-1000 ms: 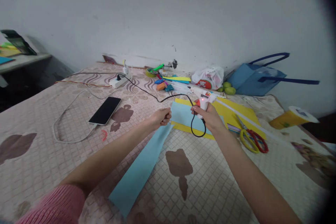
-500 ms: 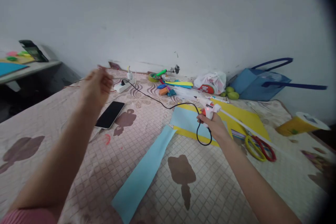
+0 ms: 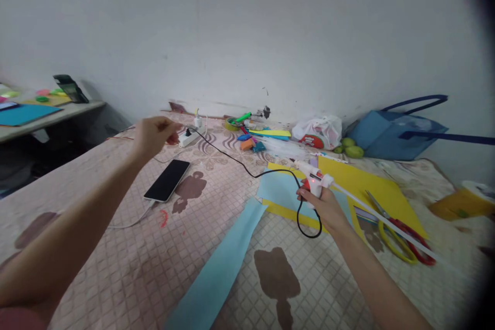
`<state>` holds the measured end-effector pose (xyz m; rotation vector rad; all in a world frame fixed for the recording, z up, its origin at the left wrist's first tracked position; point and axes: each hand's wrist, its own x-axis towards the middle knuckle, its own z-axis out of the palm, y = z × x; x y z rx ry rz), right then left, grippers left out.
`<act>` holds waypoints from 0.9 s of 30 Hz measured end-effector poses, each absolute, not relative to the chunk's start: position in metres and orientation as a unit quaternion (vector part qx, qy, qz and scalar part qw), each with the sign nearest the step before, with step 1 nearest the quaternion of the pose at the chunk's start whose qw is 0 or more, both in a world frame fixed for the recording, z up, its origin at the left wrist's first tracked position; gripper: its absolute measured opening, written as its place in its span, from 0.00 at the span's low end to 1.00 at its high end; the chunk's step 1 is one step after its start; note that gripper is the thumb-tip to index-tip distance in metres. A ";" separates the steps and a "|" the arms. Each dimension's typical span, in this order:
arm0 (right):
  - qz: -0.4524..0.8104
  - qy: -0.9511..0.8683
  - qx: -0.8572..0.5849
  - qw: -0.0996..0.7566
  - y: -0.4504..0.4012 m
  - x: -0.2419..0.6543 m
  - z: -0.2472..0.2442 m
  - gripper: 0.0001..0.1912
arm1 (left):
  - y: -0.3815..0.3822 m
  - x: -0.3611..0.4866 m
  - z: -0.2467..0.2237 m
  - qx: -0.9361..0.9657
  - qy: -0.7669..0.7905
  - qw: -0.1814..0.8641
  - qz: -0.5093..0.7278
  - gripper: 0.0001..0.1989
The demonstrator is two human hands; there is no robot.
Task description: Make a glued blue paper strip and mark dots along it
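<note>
My right hand (image 3: pixel 328 207) grips a white hot glue gun (image 3: pixel 314 181) by its handle; its small red light is lit and a long glue stick (image 3: pixel 359 202) sticks out at the back. Under it lie light blue paper (image 3: pixel 279 188) and yellow sheets (image 3: pixel 367 185). My left hand (image 3: pixel 154 136) hovers just left of the white power strip (image 3: pixel 187 139), fingers curled as in a pinch; what they hold, if anything, is hidden. From the strip a black cord (image 3: pixel 242 163) runs to the glue gun. A light blue paper strip (image 3: pixel 224 268) stretches toward me.
A phone (image 3: pixel 167 180) on a white cable lies below my left hand. Red and yellow scissors (image 3: pixel 402 240) rest at the right. Along the wall are clay blocks (image 3: pixel 247 144), a plastic bag (image 3: pixel 319 131), green fruit (image 3: pixel 353 151) and a blue bag (image 3: pixel 394 134).
My left hand has come down and right, closer to the power strip, with its fingers turned toward it. The view has tilted up slightly; my right hand still holds the glue gun.
</note>
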<state>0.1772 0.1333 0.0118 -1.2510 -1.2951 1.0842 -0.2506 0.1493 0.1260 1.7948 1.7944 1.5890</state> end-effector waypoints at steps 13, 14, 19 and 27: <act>0.450 -0.508 -0.540 0.497 0.130 0.180 -0.005 0.19 | 0.190 -0.242 0.126 0.652 0.535 0.226 0.487 0.10; 0.451 -0.506 -0.540 0.499 0.131 0.181 -0.005 0.19 | 0.189 -0.244 0.123 0.643 0.534 0.245 0.491 0.12; 0.450 -0.501 -0.553 0.492 0.132 0.179 -0.006 0.18 | 0.173 -0.278 0.113 0.607 0.578 0.224 0.498 0.16; 0.440 -0.514 -0.550 0.489 0.136 0.179 -0.012 0.17 | 0.101 -0.346 0.097 0.591 0.764 0.069 0.250 0.18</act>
